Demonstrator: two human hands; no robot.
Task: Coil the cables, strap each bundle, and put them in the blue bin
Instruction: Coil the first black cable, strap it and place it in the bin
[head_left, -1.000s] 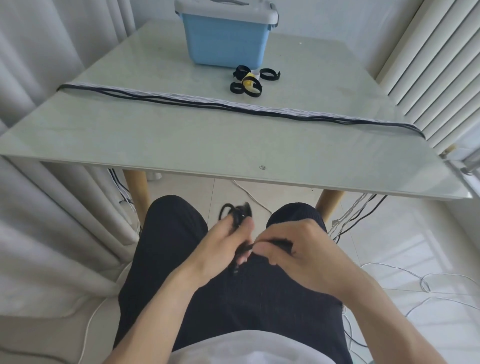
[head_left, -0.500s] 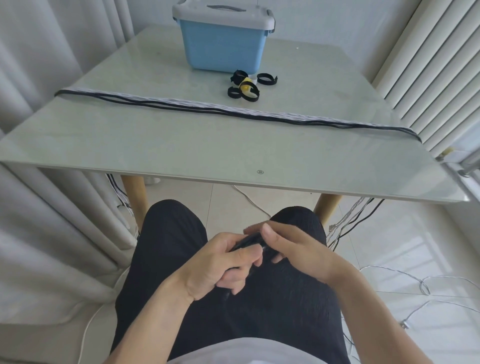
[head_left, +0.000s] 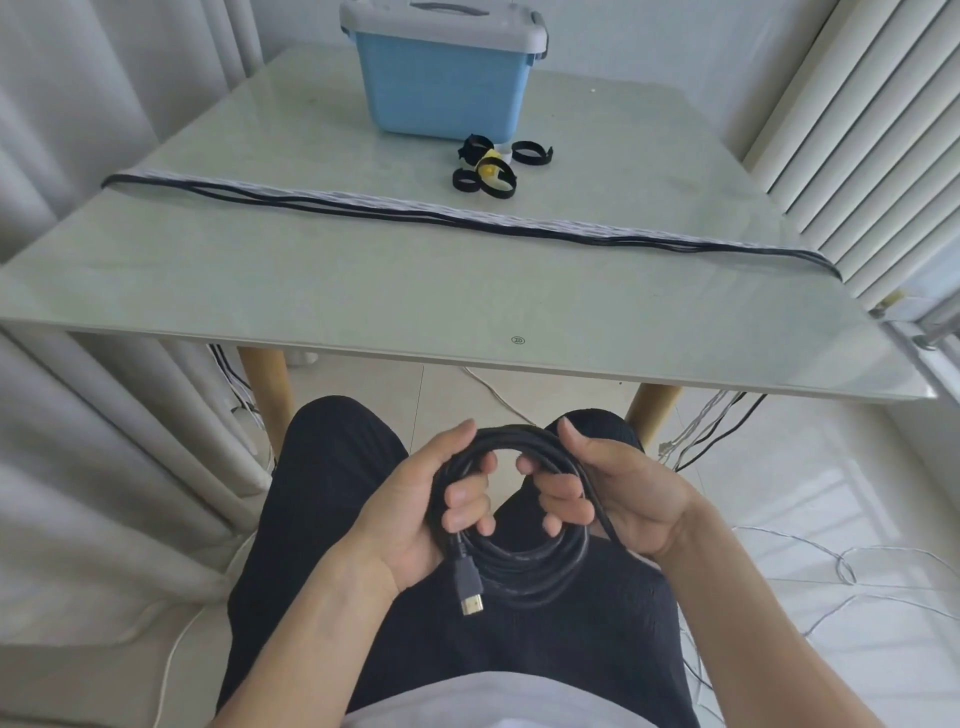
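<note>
What we cannot make out

The blue bin (head_left: 445, 88) is cut off at the top edge and its lid hides the inside; the cables (head_left: 467, 218) run off both table (head_left: 363, 291) sides, their ends unseen by us.

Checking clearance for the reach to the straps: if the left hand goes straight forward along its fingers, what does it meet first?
Probably the table's near edge. The left hand grips the coiled cable in the lap, below tabletop level as far as this view shows; depth is unclear.

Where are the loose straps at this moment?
In the head view, the straps lie clustered on the table just in front of the blue bin, beyond the stretched-out cables.
</note>
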